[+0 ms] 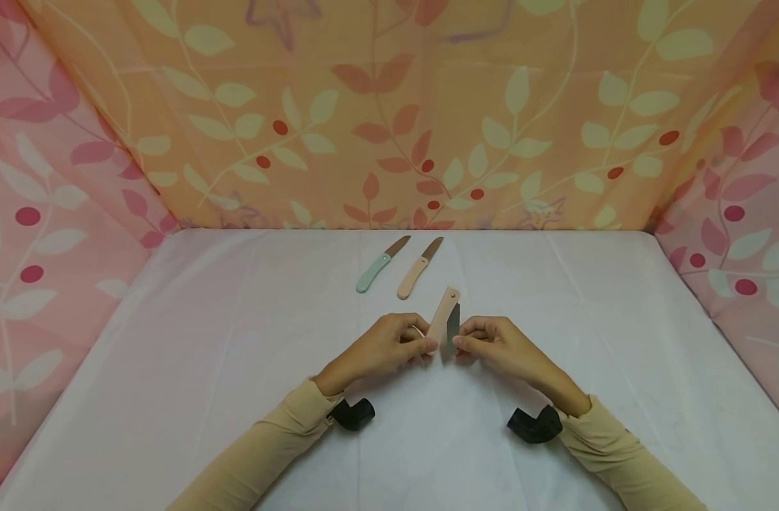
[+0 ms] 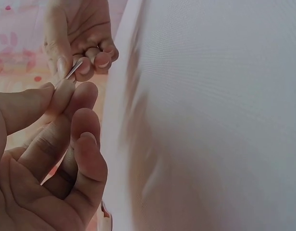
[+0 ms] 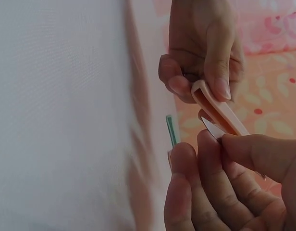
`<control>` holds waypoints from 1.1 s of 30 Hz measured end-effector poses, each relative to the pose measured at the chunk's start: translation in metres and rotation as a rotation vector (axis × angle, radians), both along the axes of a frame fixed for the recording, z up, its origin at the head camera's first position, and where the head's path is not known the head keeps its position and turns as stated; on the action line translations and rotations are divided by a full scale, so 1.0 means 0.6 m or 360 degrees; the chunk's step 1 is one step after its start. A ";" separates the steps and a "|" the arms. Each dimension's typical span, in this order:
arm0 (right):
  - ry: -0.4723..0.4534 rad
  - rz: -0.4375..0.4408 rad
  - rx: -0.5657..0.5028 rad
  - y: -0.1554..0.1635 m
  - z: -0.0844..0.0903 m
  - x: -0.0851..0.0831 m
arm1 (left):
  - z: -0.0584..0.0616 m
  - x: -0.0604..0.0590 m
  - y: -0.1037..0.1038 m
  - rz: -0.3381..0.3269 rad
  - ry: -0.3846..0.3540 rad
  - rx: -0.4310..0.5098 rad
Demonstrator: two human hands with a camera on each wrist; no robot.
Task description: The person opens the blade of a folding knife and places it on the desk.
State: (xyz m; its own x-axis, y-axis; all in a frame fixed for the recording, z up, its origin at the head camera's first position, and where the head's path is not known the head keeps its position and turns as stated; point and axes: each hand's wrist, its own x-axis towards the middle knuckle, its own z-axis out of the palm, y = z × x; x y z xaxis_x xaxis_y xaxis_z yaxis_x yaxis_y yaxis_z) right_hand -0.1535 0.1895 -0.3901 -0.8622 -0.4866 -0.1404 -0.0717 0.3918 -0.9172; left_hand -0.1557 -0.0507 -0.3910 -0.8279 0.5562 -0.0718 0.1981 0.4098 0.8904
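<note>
Pinching handle [image 1: 442, 316]: left hand [image 1: 384, 348] | pinching blade [image 1: 453, 328]: right hand [image 1: 500, 345] | both hover over table [image 1: 172, 369]

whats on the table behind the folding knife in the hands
Behind the folding knife, held by the left hand and right hand, lie a green knife and a peach knife, side by side, blades open. Nothing covers them.

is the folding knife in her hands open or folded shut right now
Partly open. The blade angles away from the peach handle; the left hand grips the handle, the right hand pinches the blade.
</note>
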 end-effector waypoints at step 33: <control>-0.0042 -0.0012 -0.0058 0.002 0.000 -0.003 | 0.009 0.000 -0.001 0.0129 -0.0005 0.0043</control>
